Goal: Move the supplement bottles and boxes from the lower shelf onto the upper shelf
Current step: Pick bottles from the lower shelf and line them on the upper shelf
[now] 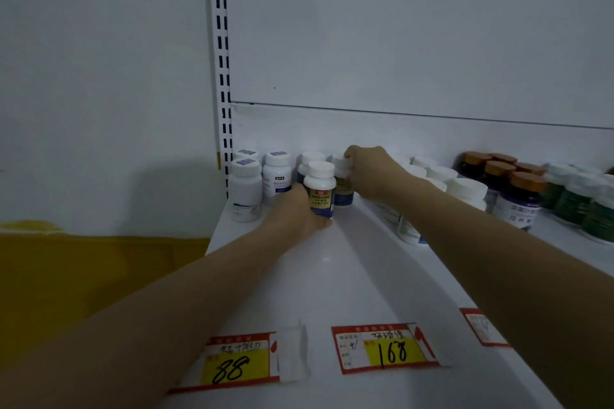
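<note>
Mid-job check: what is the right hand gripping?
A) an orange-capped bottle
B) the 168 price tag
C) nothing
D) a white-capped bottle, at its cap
D: the right hand curls round the cap of a white-capped bottle, beside the yellow-labelled bottle that the left hand holds.

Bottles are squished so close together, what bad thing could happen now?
The left hand holds a yellow-label bottle right beside the white bottle; a bump might topple it. The right hand grips the rear bottle near its cap, so it could slip. The right forearm passes over the white-capped bottles and might knock them.
</note>
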`<state>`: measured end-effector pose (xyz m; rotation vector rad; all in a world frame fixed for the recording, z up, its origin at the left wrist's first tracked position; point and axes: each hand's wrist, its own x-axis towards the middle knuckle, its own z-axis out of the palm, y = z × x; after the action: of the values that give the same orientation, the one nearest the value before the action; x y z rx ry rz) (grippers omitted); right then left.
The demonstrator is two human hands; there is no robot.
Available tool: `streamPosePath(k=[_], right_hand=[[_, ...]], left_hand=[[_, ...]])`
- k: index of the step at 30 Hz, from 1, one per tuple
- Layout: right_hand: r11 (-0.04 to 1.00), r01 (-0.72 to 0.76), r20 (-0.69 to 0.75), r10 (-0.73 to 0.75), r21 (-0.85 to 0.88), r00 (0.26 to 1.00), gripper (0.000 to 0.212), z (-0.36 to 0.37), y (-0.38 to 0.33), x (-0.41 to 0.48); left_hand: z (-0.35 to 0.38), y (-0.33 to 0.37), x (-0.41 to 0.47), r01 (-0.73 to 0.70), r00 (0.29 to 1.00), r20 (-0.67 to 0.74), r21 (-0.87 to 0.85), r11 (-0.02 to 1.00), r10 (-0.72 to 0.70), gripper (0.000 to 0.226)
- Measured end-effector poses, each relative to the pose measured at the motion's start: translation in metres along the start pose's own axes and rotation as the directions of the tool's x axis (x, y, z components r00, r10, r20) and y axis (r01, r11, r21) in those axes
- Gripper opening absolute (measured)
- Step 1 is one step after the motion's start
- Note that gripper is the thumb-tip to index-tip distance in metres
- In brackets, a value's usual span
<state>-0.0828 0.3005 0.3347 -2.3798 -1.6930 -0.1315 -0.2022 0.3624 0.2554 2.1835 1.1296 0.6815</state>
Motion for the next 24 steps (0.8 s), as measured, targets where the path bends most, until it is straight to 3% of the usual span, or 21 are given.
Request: streamPosePath(k=[13, 18, 24], right_hand=[[1.000, 0.018, 0.006, -0.018, 0.008, 1.000, 0.040, -0.004, -0.003, -0.003], [0.996, 0.024, 0.004, -0.023, -0.086, 1.000, 0.043, -0.020, -0.009, -0.003], [0.997, 0.034, -0.112, -0.041, -0.065, 0.993, 0.046, -0.053, 0.007, -0.011]], left_hand=[[-0.002, -0.003, 0.003, -0.066, 0.997, 0.033, 0.027, 0.997, 0.065, 0.058], [-0.002, -0.006, 0.002, -0.079, 0.996, 0.026, -0.083, 0.993, 0.081, 0.063], [-0.003, -0.003, 0.002, -0.069, 0.997, 0.021, -0.071, 0.995, 0.070, 0.066]])
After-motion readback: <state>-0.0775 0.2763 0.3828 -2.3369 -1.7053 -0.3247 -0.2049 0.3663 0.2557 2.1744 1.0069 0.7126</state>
